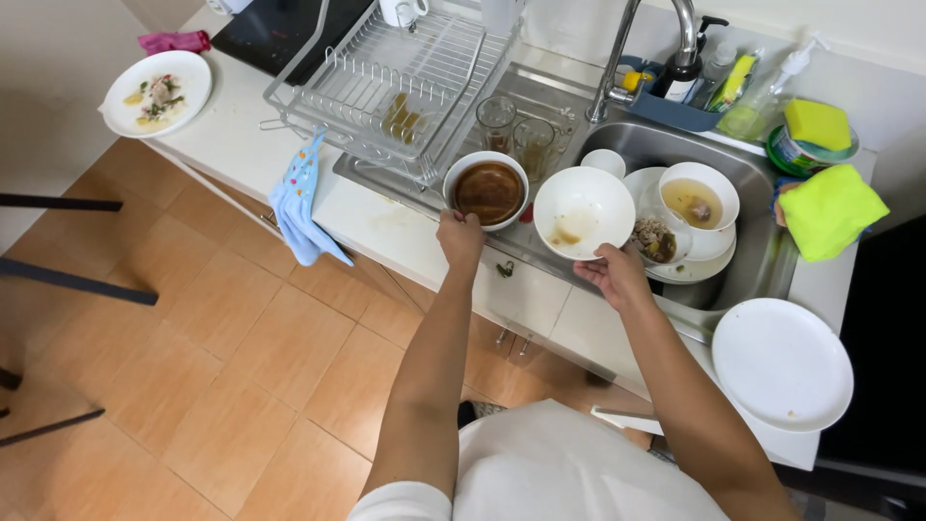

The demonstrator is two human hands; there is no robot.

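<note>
At the far left of the tabletop (241, 135) a white plate with food scraps (156, 93) lies well apart from both hands, with a pink cloth (174, 41) just beyond it. Next comes the wire dish rack (395, 82), a blue patterned towel (301, 201) hanging off the tabletop's edge below it. The left hand (460, 234) has its grip clamped on the near rim of a white bowl of brown sauce (488, 189), which stands on the tabletop just in front of the rack; the bowl lies straight ahead of the hand, away from the body. Two drinking glasses (515, 133) stand just behind it. The right hand (613, 270) has its grip closed on the near rim of an almost empty white bowl (583, 212), smeared with a little residue and tipped slightly toward the camera at the near left edge of the sink (762, 260). The two bowls sit side by side, nearly touching, each nearer its own hand. Right of that bowl, in the sink, stacked plates carry a bowl of broth (698, 197) and a dish of leftovers (657, 238). Farther right lie a yellow-green cloth (830, 210) and a large white plate (781, 362).
</note>
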